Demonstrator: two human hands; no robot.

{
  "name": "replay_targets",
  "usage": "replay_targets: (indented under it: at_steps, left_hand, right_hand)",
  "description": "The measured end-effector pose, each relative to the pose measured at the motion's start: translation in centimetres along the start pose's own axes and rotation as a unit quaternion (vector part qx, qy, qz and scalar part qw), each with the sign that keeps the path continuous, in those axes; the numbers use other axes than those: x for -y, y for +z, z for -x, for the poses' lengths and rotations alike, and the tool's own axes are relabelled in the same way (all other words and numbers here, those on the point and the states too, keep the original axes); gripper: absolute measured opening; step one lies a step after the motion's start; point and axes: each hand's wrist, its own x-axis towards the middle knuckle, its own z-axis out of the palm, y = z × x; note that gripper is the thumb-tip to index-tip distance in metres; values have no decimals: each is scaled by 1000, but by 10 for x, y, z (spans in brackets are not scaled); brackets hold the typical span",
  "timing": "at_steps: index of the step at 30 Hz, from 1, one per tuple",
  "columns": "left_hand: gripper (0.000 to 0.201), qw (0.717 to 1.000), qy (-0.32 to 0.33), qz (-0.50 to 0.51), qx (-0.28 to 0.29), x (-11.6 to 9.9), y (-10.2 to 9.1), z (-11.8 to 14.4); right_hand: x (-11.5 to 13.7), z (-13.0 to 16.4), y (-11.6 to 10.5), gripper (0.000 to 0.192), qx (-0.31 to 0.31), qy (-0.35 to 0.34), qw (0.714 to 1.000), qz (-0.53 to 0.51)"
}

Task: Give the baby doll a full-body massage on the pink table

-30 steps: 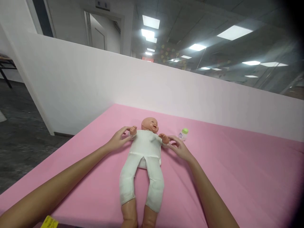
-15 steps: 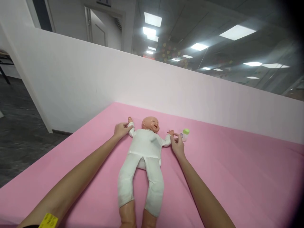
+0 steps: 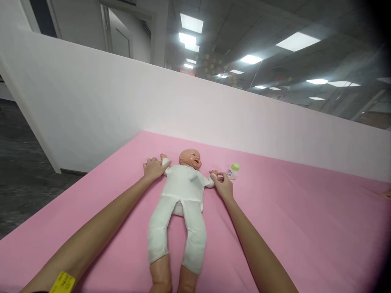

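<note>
One doll (image 3: 183, 195) flat on its back mid pink mattress (image 3: 305, 228), one little bottle (image 3: 233, 171) just beside its arm. Left hand (image 3: 153, 168) closed over one doll wrist, right hand (image 3: 222, 185) pinching the other, arms spread wide. Loads of bare mattress to the right, white wall (image 3: 122, 106) close behind. Doll feet cut off at the bottom edge

Light source: rectangular recessed white ceiling panels (image 3: 297, 41), bright, slightly blown out.
Surface: matte pink padded mat (image 3: 305, 228), evenly lit, soft faint shadows.
Edges: wide-angle bending; dark vignette at right.
Focus: centre sharp, background soft.
</note>
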Motion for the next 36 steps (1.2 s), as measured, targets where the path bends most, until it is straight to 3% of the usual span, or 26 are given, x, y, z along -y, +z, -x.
replay_targets:
  at_steps: [3,5,7,10,12,17,23,31,36]
  left_hand:
    - [48,995,6,94,16,4,-3,-2]
    - [37,981,11,193,27,8,-6,-1]
    - [38,959,25,282,22,13,-9,3]
    - [51,925,70,373,20,21,-14,16]
    - [48,905,113,408,39,27,-19,30]
    - [29,900,193,377,98,32,-41,70]
    - [29,920,192,322,117,28,-56,95]
    - [37,891,194,399,98,22,-49,79]
    - [37,904,102,407,80,18,-30,43]
  right_hand:
    - [-2,-2,2,58,-9,27,999,-30]
    - [-2,-3,3,69,-7,40,995,-92]
    - [0,-3,3,77,7,42,984,-175]
    - [6,1,0,74,60,16,962,-266]
    - [11,3,-5,67,104,-24,954,-279]
    - [25,13,-20,57,190,-103,943,-254]
    - [44,25,-39,43,296,-144,921,-210]
    - [47,27,-43,34,317,-172,922,-138]
    - [33,16,-28,49,242,-153,941,-183]
